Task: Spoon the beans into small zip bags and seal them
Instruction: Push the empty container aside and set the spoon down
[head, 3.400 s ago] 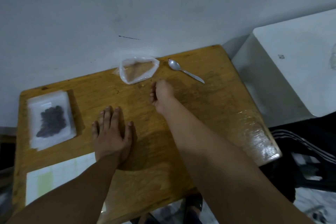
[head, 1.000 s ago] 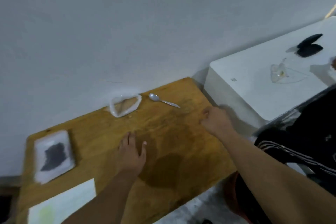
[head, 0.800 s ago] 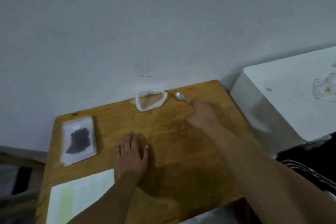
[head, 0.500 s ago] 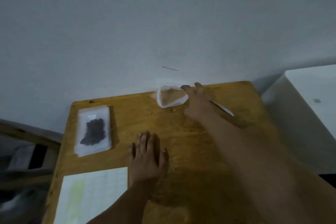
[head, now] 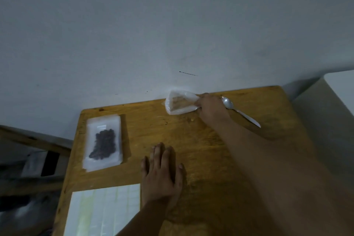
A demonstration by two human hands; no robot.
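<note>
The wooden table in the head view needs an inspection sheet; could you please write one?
Surface: wooden table, worn.
Job's things: dark beans on or in a flat bag, left; crumpled bag at the far edge; spoon beside it.
Clutter: gridded paper sheet, near left.
Grippers: left hand flat on the table; right hand grips the crumpled bag's end.
Cables: nothing seen.
Surroundings: grey wall behind; white box at right.

Count on site: one wooden table (head: 191, 140). Two plastic bags: one crumpled clear bag (head: 178, 104) at the far edge, one flat bag (head: 103, 161) at the left. One dark bean heap (head: 104, 144) in the flat bag; single beans too small to count. One spoon (head: 239, 112). One gridded sheet (head: 103, 212). One white block (head: 335, 101) at right. Two hands: left hand (head: 162, 174), right hand (head: 210, 109).
</note>
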